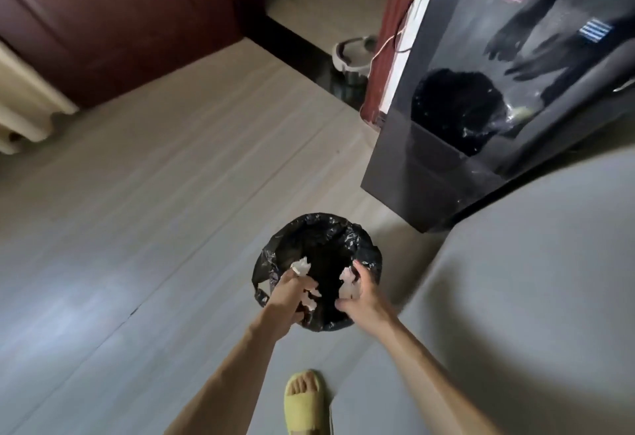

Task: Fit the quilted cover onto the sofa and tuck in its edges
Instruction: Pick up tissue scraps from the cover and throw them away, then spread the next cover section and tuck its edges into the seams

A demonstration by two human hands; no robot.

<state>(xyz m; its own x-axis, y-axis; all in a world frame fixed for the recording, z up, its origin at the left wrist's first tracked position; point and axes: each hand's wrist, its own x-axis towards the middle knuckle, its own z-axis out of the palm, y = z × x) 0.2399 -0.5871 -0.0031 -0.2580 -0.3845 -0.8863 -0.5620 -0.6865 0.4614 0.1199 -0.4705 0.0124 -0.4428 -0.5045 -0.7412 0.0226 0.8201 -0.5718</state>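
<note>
Head view: I look straight down at a bin [343, 228] on the floor [154, 211], with both arms reaching over it.
Left grip [292, 293]: at the bin's near-left rim, fingers pinching crumpled white scraps [301, 267] above the opening.
Right grip [360, 293]: at the bin's near-right rim, fingers and thumb curled round more of the same scraps.
Bin: lined with a black bag [261, 293] folded over its rim. The inside is too dark for me to tell what lies in it.
Bucket [354, 56]: pale, well beyond the bin. I cannot make out its contents.
Sofa [532, 280]: I take the smooth grey padded surface just right of the bin to be it. It shows no quilting.
Quilted cover: not in view, so I cannot say where it lies. The fitting looks not yet begun.
Handling, my judgement: the cover should be soft, floppy and bulky, light enough to lift and not fragile, but it may drag and bunch.
Where to hold: I would take a corner or hem in each grip, spread it wide, then push the edges into the seams with flat fingers.
Cabinet [429, 173]: glossy black, beyond the bin to the right.
Slipper [304, 400]: yellow, on a foot nearer me than the bin.
</note>
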